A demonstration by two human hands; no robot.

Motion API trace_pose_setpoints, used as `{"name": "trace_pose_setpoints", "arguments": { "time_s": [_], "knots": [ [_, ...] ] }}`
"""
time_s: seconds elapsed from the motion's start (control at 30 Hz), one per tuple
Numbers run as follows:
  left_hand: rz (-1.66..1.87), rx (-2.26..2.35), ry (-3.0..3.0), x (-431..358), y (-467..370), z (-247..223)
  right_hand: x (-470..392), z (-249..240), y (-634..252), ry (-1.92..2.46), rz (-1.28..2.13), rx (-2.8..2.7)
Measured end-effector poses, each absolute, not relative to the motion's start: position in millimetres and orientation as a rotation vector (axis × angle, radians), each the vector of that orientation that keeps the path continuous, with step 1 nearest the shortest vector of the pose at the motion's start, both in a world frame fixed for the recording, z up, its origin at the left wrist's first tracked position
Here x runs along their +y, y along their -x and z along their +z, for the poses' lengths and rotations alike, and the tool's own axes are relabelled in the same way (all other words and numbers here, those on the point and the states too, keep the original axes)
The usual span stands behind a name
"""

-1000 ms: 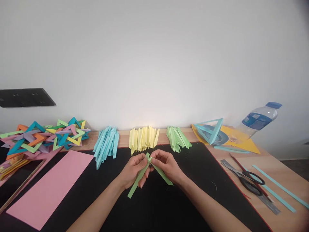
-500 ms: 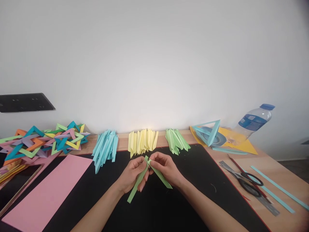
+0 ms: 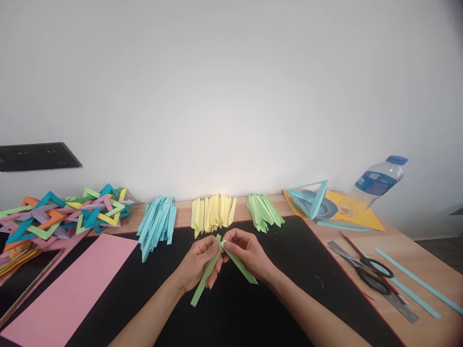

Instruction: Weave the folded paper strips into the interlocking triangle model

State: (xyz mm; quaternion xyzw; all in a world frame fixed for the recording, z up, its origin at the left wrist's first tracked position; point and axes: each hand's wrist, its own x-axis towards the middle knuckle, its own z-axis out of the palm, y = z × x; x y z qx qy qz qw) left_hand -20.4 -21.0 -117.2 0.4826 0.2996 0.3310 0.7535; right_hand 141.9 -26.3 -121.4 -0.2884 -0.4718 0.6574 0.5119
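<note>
in the last second almost nothing has changed: the left hand (image 3: pixel 202 260) and the right hand (image 3: pixel 246 251) both pinch the green paper (image 3: pixel 201 287) over the black mat (image 3: pixel 289 294), so its shaping seems unfinished.

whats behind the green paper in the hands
Part of the left hand shows behind the green paper, with the black mat beyond. The right hand also holds the paper. Whatever lies directly behind paper and hands is covered.
</note>
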Motion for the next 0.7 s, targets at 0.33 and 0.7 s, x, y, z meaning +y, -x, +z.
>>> {"name": "trace_pose_setpoints", "arguments": {
  "time_s": [0.33, 0.7],
  "knots": [
    [0.714, 0.644, -1.052, -20.1, 20.6, -119.1, -26.5, -119.5, -141.6, 0.694, 1.590, -1.119],
    [0.726, 0.645, -1.059, -20.5, 20.4, -117.9, -26.1, -120.2, -142.2, 0.678, 1.598, -1.106]
  ]
}}
